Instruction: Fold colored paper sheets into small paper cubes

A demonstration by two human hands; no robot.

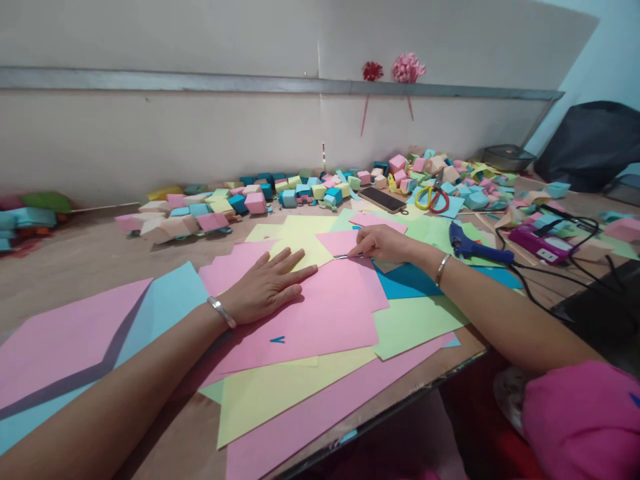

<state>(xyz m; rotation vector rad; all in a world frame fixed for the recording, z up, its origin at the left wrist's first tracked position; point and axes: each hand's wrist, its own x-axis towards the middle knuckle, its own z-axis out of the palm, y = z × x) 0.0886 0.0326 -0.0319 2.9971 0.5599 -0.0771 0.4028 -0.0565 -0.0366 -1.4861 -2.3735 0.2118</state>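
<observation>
My left hand (265, 287) lies flat with its fingers spread, pressing on a pink paper sheet (325, 327) and on the edge of a yellow sheet (305, 243). My right hand (380, 243) is closed around a slim tool (341, 257) with a silvery, blade-like tip. Its exact kind is hard to make out. The tip rests where the yellow sheet's corner meets the pink paper, a little right of my left fingertips. A small blue V-shaped paper piece (277, 340) lies on the pink sheet below my left hand.
Paper cubes (255, 202) line the wall. Scissors (433, 199) and a phone (383, 200) lie behind my right hand. A blue glue gun (477, 247) and a purple power box (543, 243) with cords are to the right. The table edge (395, 400) runs along the front.
</observation>
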